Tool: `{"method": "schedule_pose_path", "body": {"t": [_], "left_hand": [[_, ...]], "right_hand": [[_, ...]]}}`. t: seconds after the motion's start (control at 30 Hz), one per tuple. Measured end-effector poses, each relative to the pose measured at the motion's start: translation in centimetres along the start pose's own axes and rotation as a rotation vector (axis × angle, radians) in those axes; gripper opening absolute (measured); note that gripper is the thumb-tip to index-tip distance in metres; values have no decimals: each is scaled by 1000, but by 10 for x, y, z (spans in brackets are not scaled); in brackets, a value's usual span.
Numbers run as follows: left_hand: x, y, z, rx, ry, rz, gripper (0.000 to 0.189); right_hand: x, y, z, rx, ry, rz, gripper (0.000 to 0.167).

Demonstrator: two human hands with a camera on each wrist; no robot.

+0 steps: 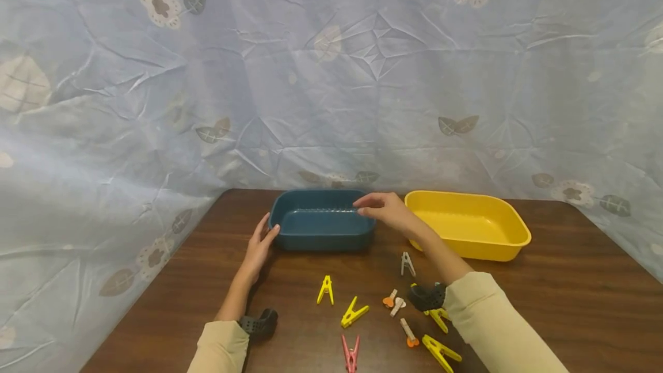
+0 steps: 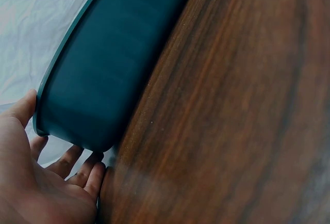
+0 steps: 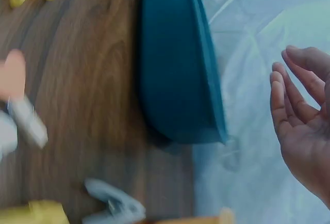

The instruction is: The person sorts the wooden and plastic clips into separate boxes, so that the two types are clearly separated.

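A dark blue plastic tub (image 1: 321,240) stands at the back of the wooden table. My left hand (image 1: 259,249) holds its left end; in the left wrist view the fingertips (image 2: 69,157) meet the tub's end wall near the corner. Over the tub's right rim hovers my right hand (image 1: 388,210), fingers loosely bent. Between thumb and fingers of the right hand (image 3: 304,100) nothing shows in the right wrist view. A yellow tub (image 1: 492,251) stands to the right, partly behind the right forearm. A grey clothespin (image 1: 407,263) lies below the right hand.
Nearer on the table (image 1: 295,327) lie yellow clothespins (image 1: 354,312), a pink clothespin (image 1: 350,354) and small wooden clips (image 1: 408,331) with orange ends. The right sleeve and a black wristband (image 1: 427,297) overlap some of them. A patterned cloth (image 1: 331,102) hangs behind the table.
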State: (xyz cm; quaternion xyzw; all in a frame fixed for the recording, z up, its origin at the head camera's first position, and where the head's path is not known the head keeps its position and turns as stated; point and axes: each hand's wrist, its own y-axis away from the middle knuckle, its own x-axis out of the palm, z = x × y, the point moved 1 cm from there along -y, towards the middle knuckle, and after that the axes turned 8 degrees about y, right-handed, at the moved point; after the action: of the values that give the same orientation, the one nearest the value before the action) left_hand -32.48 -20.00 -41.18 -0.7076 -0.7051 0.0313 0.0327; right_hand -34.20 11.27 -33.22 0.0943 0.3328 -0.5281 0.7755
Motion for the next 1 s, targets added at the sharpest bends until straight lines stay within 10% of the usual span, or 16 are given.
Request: {"method": "schedule_pose_path", "body": {"t": [0.43,0.7,1.0], "left_hand": [[-1,-1,3,-8,9,10,63],[3,9,-16,-13,-18,10,60],[-5,-7,9,-24,-10,2,63]], "right_hand": [[-55,88,-13,-56,261,50,24],[-63,141,-58,54,257,26,28],[-56,164,-95,120,221,-77,25]]}}
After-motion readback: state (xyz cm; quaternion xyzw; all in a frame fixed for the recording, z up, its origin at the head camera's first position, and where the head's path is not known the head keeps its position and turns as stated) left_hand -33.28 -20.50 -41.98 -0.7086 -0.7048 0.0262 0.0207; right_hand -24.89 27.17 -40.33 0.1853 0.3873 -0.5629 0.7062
